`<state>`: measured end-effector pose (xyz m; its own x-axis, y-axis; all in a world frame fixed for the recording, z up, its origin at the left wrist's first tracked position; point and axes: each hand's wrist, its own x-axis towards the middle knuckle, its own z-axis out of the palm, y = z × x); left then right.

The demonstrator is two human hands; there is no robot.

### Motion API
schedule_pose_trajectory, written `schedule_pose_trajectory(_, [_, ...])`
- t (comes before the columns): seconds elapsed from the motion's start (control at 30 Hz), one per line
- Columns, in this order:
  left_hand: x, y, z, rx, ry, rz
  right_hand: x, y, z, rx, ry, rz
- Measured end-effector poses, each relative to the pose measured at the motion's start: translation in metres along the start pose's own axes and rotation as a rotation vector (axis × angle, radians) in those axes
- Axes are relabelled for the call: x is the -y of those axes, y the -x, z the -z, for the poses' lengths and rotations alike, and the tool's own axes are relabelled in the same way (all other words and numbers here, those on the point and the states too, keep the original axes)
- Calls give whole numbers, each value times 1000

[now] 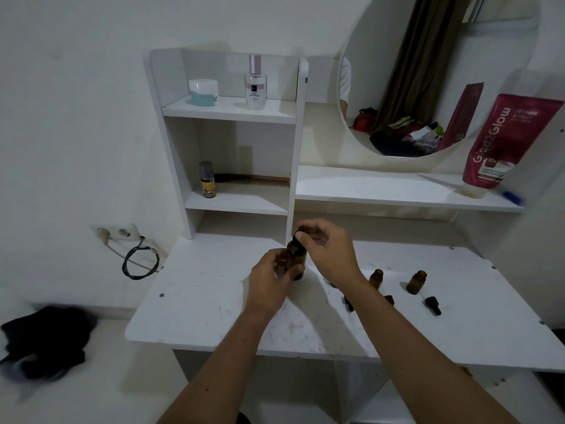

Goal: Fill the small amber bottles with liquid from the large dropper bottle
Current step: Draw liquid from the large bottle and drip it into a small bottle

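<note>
The large amber dropper bottle (298,261) stands upright on the white desk (214,301), near its back middle. My left hand (269,280) grips the bottle's body from the left. My right hand (328,249) pinches its black dropper cap (297,240) from above. Three small amber bottles stand uncapped to the right: one (376,278) just beyond my right wrist, one (416,281) farther right, and one (389,299) partly hidden by my forearm. Two small black dropper caps (433,305) (348,303) lie on the desk near them.
A white shelf unit (232,117) rises behind the desk with a perfume bottle (255,84), a jar (203,91), a small spray can (208,180) and a comb (260,180). A round mirror (428,71) and red tube (501,142) are at the right. Dark cloth (46,341) lies at the left.
</note>
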<state>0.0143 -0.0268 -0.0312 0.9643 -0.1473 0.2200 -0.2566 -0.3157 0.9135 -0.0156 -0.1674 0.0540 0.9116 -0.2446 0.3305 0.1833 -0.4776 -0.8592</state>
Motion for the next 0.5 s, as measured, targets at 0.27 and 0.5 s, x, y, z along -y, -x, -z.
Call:
schedule_pose_trajectory(0.27, [2, 1, 0, -11, -13, -27, -4, 1, 5, -20, -6, 12])
schedule_pose_trajectory(0.5, [-2, 9, 2, -24, 13, -14, -6, 16, 19, -86, -24, 38])
